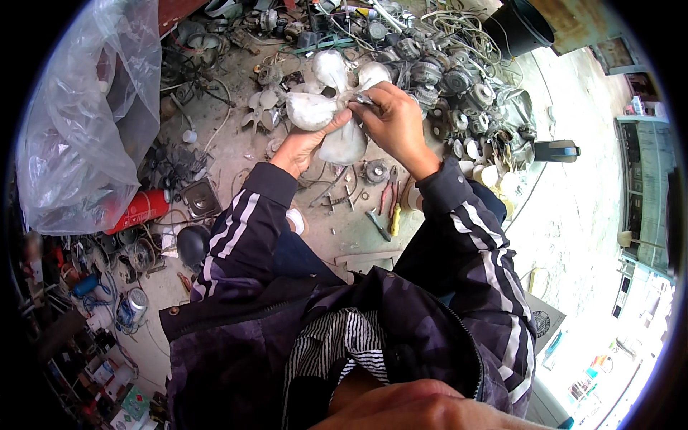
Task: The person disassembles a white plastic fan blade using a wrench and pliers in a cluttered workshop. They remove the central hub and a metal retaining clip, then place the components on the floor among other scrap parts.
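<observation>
A dusty white fan blade with several broad petals is held up off the floor in front of me. My left hand grips it from the lower left, thumb pressed near the hub. At the hub, the closed fingers of my right hand pinch a small grey metal piece, whose exact kind is partly hidden by the fingers. Below the blade on the floor lie a yellow-handled tool, red-handled pliers and a small round motor part.
A heap of old motors spreads at the far right, beside a black bucket. Another small fan blade lies left of my hands. A large clear plastic bag and a red container stand at left.
</observation>
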### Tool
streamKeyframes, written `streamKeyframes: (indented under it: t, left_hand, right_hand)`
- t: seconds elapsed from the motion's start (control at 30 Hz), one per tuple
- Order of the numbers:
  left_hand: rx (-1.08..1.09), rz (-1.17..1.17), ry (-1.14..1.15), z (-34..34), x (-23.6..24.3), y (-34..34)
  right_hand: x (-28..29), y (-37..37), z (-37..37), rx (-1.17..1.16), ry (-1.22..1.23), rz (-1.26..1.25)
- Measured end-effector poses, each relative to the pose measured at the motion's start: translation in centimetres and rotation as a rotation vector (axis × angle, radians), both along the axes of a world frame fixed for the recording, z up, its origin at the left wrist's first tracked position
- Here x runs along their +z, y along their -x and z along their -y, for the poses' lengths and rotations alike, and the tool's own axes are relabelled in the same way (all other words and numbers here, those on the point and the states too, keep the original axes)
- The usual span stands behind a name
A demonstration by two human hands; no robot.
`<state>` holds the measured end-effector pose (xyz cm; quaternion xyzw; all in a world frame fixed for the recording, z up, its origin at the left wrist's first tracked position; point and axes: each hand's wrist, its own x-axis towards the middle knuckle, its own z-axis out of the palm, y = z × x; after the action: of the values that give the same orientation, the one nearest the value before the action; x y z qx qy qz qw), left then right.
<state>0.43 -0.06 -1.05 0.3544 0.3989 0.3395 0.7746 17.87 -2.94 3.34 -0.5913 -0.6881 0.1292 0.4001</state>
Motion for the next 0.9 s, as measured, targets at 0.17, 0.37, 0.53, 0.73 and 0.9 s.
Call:
streamKeyframes:
  t: [0.17,0.37,0.53,0.73,0.9]
  left_hand:
    - [-0.005,0.019,0.032,0.00,-0.07,-0.04]
    - [-0.031,0.015,0.037,-0.11,-0.66,0.24]
    - [-0.049,0.051,0.053,-0.14,-0.41,0.13]
    - [-0.057,0.073,0.078,-0.19,-0.28,0.19]
    - [-0.057,0.062,0.038,-0.23,-0.31,0.19]
  right_hand:
    - [-0.31,-0.18,-0.18,0.058,-0.074,-0.017]
    - [0.08,0.12,0.01,-0.012,0.036,0.007]
    - [-0.46,-0.28,-0.19,0.062,-0.046,-0.027]
    - [0.15,0.09,0.00,-0.001,0.036,-0.018]
    - [-0.20,-0.21,-0.19,0.046,0.017,-0.033]
